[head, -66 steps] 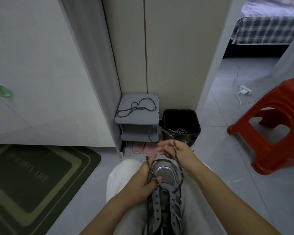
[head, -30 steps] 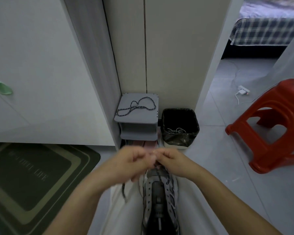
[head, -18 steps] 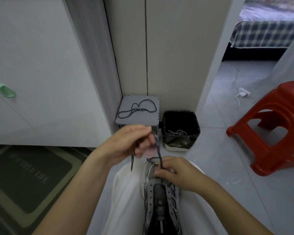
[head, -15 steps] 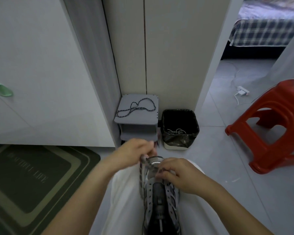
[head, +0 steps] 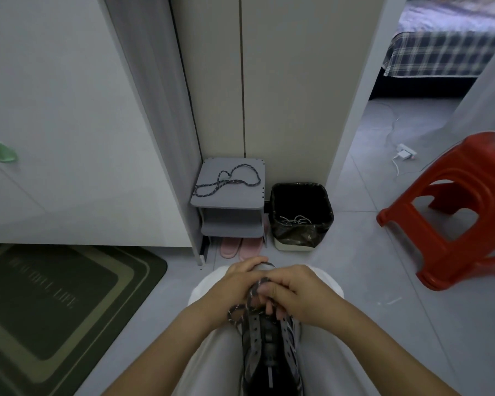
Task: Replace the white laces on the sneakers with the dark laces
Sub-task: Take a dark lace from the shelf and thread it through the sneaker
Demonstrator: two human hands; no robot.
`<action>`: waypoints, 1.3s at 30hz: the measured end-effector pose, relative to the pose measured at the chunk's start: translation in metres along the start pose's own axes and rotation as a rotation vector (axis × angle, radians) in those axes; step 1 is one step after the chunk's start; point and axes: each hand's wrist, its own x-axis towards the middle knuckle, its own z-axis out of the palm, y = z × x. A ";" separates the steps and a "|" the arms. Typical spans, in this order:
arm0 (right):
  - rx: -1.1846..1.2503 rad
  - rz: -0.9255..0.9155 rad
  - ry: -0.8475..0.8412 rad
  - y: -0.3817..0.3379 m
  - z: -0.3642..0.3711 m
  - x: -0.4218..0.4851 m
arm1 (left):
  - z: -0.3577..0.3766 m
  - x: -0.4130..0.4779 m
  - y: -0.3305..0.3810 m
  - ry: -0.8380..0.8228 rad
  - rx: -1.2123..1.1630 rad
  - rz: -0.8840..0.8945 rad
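The left hand [head: 235, 290] and right hand [head: 301, 295] meet at the toe end of the sneaker [head: 270, 355], both pinching the dark lace [head: 254, 291].

A single wide-angle head-worn camera looks forward and steeply down, close over the left hand [head: 232, 291], right hand [head: 302, 297] and sneaker [head: 270, 355] on the lap; floor [head: 363, 270] and grey shelf [head: 229, 197] lie farther ahead.

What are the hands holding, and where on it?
The left hand and the right hand both pinch the dark lace just above the front eyelets of the sneaker. A loose loop hangs by the left hand.
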 end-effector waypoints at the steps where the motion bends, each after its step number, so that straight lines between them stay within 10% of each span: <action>1: 0.033 -0.008 0.008 -0.004 -0.001 0.001 | 0.000 -0.002 -0.001 0.022 0.055 0.019; 8: 0.096 -0.013 -0.026 -0.015 -0.004 0.007 | -0.002 -0.007 0.001 0.088 0.260 0.334; 15: 0.033 0.151 0.086 0.017 -0.011 0.016 | -0.032 0.000 0.003 0.236 0.264 0.146; 22: 0.283 0.049 -0.088 0.002 -0.020 0.013 | -0.029 -0.005 0.008 0.031 0.197 0.194; 27: -0.305 0.271 -0.258 0.012 -0.028 0.004 | -0.033 -0.005 0.022 0.110 0.313 0.208; 36: -0.543 0.456 -0.067 0.023 0.020 -0.004 | -0.029 -0.020 0.024 -0.321 0.296 -0.358; 39: -0.483 0.400 -0.056 0.030 0.020 0.004 | -0.012 -0.017 0.018 -0.193 0.165 -0.361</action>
